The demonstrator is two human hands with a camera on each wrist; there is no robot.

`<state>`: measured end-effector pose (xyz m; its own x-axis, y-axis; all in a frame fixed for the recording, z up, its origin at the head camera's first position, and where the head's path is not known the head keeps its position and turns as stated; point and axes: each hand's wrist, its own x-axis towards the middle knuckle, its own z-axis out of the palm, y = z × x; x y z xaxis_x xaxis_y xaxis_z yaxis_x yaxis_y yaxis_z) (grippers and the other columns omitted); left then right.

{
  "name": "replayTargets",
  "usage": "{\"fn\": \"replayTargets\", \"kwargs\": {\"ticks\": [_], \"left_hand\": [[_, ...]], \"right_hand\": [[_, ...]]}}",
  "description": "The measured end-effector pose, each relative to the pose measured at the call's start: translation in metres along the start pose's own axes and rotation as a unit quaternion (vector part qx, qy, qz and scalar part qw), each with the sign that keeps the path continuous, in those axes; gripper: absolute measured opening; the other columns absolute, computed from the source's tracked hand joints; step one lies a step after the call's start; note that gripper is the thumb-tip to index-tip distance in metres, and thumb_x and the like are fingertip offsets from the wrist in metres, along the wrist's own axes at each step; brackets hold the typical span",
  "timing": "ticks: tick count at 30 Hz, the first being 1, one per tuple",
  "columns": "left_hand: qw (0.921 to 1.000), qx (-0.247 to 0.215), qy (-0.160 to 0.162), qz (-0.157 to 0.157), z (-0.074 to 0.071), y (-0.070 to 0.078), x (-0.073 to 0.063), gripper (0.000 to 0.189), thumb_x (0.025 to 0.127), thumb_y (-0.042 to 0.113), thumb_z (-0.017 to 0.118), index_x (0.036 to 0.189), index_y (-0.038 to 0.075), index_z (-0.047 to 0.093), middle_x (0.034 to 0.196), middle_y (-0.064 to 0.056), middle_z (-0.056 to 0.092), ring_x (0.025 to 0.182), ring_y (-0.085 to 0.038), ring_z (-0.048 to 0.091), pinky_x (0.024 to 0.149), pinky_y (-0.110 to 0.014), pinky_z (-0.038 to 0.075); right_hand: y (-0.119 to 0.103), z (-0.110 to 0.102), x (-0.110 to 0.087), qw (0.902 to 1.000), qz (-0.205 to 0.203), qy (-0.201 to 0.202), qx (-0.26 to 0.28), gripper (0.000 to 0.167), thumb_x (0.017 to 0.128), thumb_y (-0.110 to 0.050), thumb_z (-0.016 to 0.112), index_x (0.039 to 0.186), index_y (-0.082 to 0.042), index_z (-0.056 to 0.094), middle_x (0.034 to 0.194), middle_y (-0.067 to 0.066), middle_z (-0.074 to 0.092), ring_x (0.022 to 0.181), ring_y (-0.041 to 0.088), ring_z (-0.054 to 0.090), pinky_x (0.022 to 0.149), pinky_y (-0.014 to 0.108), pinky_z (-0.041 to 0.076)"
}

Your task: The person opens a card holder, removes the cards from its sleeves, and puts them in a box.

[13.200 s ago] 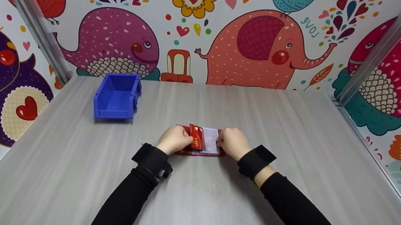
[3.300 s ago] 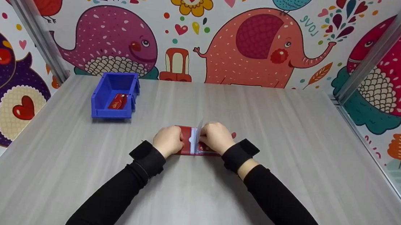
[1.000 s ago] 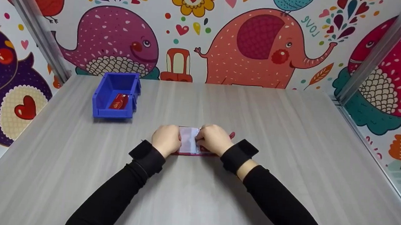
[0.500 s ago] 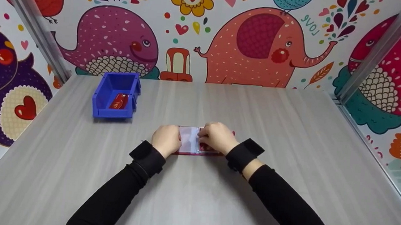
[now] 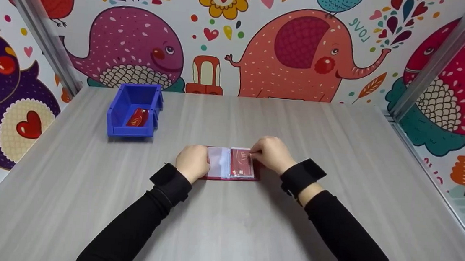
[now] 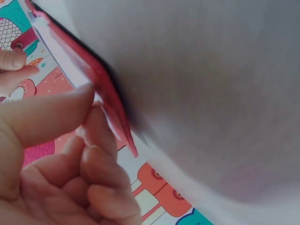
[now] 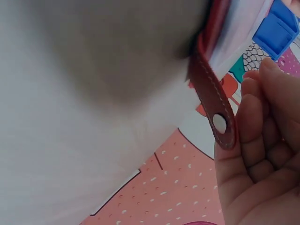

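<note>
A red card holder (image 5: 257, 175) lies open on the table in the head view, its clear sleeves (image 5: 218, 163) spread. A red VIP card (image 5: 241, 163) shows in the right-hand sleeve. My left hand (image 5: 192, 162) pinches the holder's left side between thumb and finger; the left wrist view shows the thumb (image 6: 56, 112) at its edge. My right hand (image 5: 274, 154) has its fingertips right at the card's upper right corner, and I cannot tell whether they pinch it. A strap (image 7: 213, 98) with a metal snap hangs beside the right fingers in the right wrist view.
A blue plastic bin (image 5: 131, 131) stands at the back left of the table (image 5: 223, 230), with another red VIP card (image 5: 138, 117) inside. Cartoon-printed walls (image 5: 219, 37) close off the back and sides.
Since half a second ago, my right hand has moved right, uncovering the VIP card in the sleeve. The left hand stays. Between 13.2 and 3.3 seconds ago, a VIP card appeared in the bin.
</note>
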<state>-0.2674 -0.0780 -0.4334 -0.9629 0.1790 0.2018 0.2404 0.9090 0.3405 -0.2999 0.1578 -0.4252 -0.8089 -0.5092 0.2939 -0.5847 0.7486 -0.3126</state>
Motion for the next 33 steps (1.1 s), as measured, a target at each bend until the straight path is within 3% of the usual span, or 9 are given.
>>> {"fn": "replayTargets", "kwargs": {"ticks": [8,22,33], "left_hand": [[1.0000,-0.005,-0.004,0.004,0.000,-0.001,0.000,0.038,0.075,-0.001,0.064,0.051,0.014,0.039,0.059,-0.002,0.049,0.058,-0.023,0.047,0.055,-0.043,0.047],[0.9999,0.000,-0.008,-0.010,0.000,0.000,0.001,0.035,0.077,0.000,0.063,0.053,0.013,0.041,0.063,-0.004,0.054,0.060,-0.024,0.051,0.055,-0.044,0.049],[0.9998,-0.006,-0.016,-0.011,0.000,-0.001,0.001,0.038,0.076,0.000,0.063,0.051,0.015,0.038,0.060,-0.002,0.048,0.058,-0.023,0.045,0.055,-0.041,0.045]], "right_hand": [[0.001,0.006,-0.005,0.9997,0.019,-0.009,-0.010,0.005,0.079,-0.007,0.081,0.084,-0.005,0.079,0.085,0.007,0.073,0.082,0.024,0.068,0.077,0.039,0.053],[-0.004,0.011,-0.006,0.9989,0.025,-0.008,-0.038,0.005,0.079,-0.009,0.082,0.083,-0.007,0.080,0.085,0.007,0.073,0.081,0.025,0.068,0.074,0.040,0.053],[-0.003,0.013,-0.006,0.9986,0.040,-0.015,-0.032,0.006,0.078,-0.009,0.083,0.082,-0.006,0.080,0.087,0.009,0.073,0.082,0.027,0.069,0.075,0.041,0.054]]}}
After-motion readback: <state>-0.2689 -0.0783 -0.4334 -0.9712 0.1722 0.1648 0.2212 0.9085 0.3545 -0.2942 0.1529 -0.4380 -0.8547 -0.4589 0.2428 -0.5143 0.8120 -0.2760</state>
